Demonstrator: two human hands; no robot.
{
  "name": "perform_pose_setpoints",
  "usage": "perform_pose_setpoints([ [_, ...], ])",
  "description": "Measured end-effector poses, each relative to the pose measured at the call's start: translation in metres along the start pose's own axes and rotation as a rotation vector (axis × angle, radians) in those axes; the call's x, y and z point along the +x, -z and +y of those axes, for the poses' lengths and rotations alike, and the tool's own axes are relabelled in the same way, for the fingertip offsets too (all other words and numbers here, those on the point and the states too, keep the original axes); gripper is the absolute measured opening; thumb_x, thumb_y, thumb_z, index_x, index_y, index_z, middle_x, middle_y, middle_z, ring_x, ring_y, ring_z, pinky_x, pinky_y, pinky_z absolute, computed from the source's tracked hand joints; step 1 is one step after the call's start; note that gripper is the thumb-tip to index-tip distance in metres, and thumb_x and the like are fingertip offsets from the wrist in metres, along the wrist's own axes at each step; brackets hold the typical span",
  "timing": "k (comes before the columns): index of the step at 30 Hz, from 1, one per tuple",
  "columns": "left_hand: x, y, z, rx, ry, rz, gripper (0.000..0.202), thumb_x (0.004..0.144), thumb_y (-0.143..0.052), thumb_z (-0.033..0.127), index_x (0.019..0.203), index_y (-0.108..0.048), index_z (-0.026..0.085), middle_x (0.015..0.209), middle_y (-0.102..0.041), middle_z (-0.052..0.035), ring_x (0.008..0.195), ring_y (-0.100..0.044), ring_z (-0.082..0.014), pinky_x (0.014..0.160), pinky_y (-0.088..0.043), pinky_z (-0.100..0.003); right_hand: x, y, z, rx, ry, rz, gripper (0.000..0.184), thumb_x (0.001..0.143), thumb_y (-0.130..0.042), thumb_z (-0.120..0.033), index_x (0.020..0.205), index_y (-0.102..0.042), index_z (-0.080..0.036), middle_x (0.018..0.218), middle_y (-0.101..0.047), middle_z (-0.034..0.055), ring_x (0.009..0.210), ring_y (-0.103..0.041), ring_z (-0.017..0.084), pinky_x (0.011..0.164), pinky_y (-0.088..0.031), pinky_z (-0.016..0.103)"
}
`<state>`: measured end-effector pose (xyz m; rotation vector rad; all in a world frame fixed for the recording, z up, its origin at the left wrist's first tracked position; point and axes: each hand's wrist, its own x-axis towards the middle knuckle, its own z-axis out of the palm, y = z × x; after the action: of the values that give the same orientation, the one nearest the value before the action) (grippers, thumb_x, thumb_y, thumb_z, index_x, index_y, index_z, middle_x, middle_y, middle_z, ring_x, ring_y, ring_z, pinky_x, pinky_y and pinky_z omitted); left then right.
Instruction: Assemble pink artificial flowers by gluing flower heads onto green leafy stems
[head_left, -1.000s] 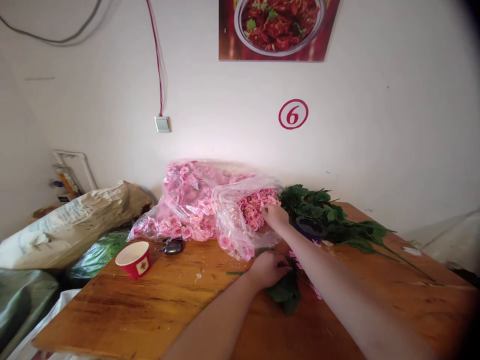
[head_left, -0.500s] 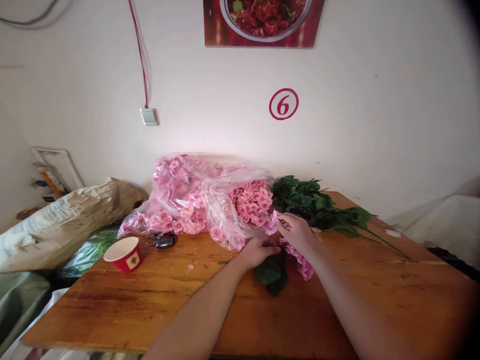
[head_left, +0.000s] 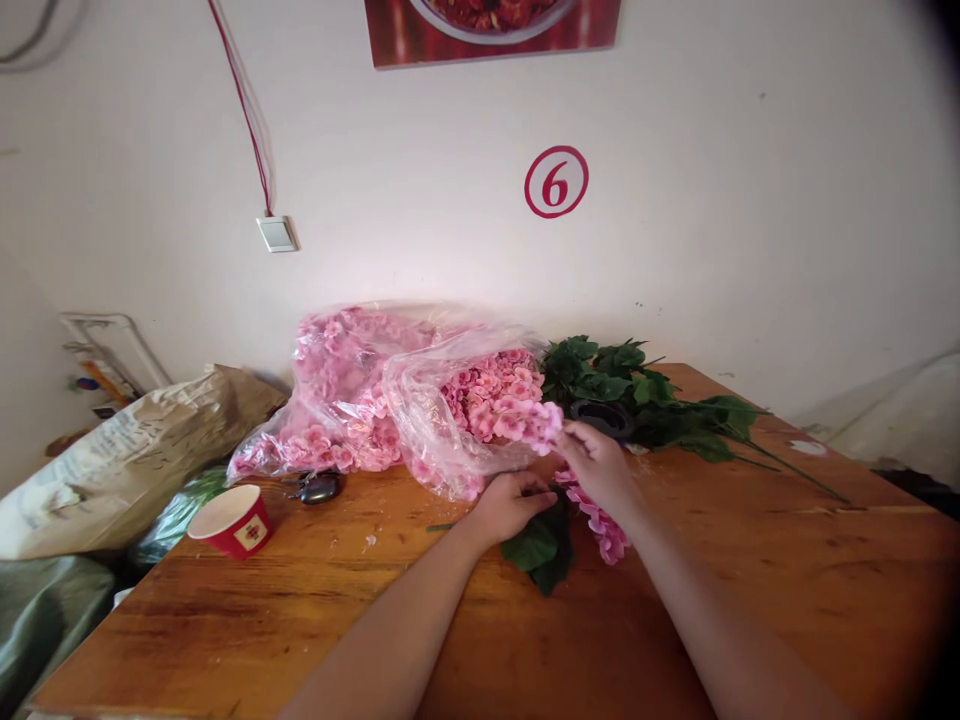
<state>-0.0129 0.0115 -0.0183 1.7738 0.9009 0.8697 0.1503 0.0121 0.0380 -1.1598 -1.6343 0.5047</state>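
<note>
the right hand (head_left: 598, 468) is pinching a light, soft spray of pink artificial blossoms (head_left: 529, 424) at its fingertips, better taken by the stem than the crushable petals, while the left hand (head_left: 510, 506), near but apart, is lying on green leaves (head_left: 536, 548), its grip unclear.

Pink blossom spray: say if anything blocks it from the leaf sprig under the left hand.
Nothing visible: the pink blossom spray in the right hand hangs beside the leaf sprig under the left hand.

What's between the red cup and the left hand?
The head view shows a small white scrap and a thin green stem on the wooden table.
</note>
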Motion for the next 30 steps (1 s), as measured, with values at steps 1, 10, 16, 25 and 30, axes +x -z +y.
perform_pose_setpoints([
  [1,0.0,0.0,0.0,0.002,-0.003,-0.003,0.028,0.08,-0.062,0.041,0.084,-0.068,0.013,0.072,-0.061,-0.0012,0.064,-0.049,-0.012,0.059,-0.036,-0.023,0.0,-0.002,0.0,-0.02,0.022,-0.036,0.028,0.085,-0.051,-0.044,0.081,-0.065,-0.02,0.079,-0.071,0.0054,0.075,-0.066,0.022,0.067,-0.052,0.029],
  [10,-0.001,0.002,0.0,0.078,-0.049,-0.003,0.026,0.081,-0.06,0.038,0.083,-0.069,0.014,0.07,-0.061,0.0001,0.062,-0.048,-0.0112,0.057,-0.034,-0.023,-0.003,-0.012,0.004,0.168,0.021,0.111,0.029,0.087,-0.054,-0.045,0.095,-0.066,-0.021,0.113,-0.069,0.0103,0.108,-0.063,0.026,0.089,-0.051,0.035],
  [16,-0.002,0.002,0.0,0.142,-0.036,0.009,0.03,0.083,-0.059,0.042,0.086,-0.07,0.014,0.071,-0.061,0.0,0.063,-0.048,-0.0116,0.059,-0.035,-0.023,-0.003,-0.007,-0.001,0.396,-0.083,-0.009,0.026,0.082,-0.06,-0.048,0.088,-0.064,-0.023,0.096,-0.072,0.0071,0.092,-0.067,0.026,0.082,-0.053,0.038],
  [25,0.0,0.002,0.002,0.158,-0.034,0.001,0.032,0.084,-0.057,0.044,0.083,-0.068,0.014,0.068,-0.057,0.0007,0.062,-0.046,-0.0109,0.057,-0.033,-0.023,0.002,-0.002,-0.002,1.114,-0.222,-0.193,0.014,0.081,-0.064,-0.041,0.087,-0.064,-0.028,0.128,-0.062,0.0001,0.123,-0.054,0.024,0.106,-0.04,0.051],
  [30,-0.001,0.002,0.005,0.124,-0.016,-0.001,0.031,0.083,-0.058,0.044,0.082,-0.068,0.014,0.067,-0.056,0.001,0.061,-0.045,-0.0107,0.056,-0.033,-0.022,0.002,0.0,-0.001,1.074,-0.288,-0.217,0.013,0.078,-0.067,-0.036,0.083,-0.064,-0.024,0.12,-0.067,0.0046,0.114,-0.061,0.026,0.103,-0.043,0.051],
])
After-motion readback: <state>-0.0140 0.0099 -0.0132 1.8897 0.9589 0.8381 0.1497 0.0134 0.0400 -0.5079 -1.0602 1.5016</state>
